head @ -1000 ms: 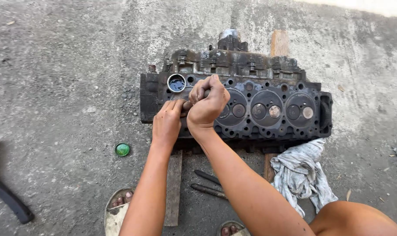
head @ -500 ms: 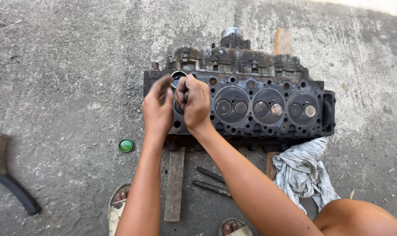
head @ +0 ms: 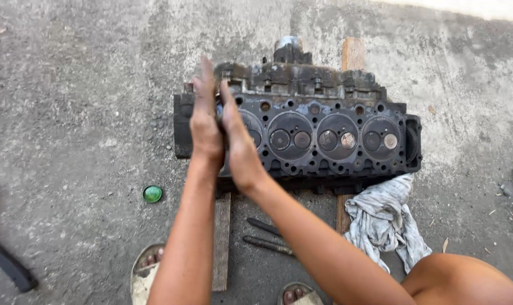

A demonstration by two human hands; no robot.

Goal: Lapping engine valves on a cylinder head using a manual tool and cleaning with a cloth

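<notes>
A dirty black cylinder head [head: 324,141] lies on two wooden planks, its face with several round chambers and valves turned up towards me. My left hand [head: 204,121] and my right hand [head: 238,141] stand flat, palm against palm, over the leftmost chamber, fingers straight and pointing away. A thin dark rod [head: 218,108] shows only as a sliver between the palms; the rest of it, and the valve below, are hidden by the hands.
A small green cap [head: 152,194] lies on the concrete to the left. Two thin metal tools [head: 266,237] and a grey rag [head: 383,220] lie in front of the head. One plank [head: 221,243] runs towards my sandalled feet [head: 148,270]. A black curved bar [head: 8,265] is far left.
My hands moved left from the second chamber to the leftmost one. They changed from fingers pinching at the surface to flat palms pressed together.
</notes>
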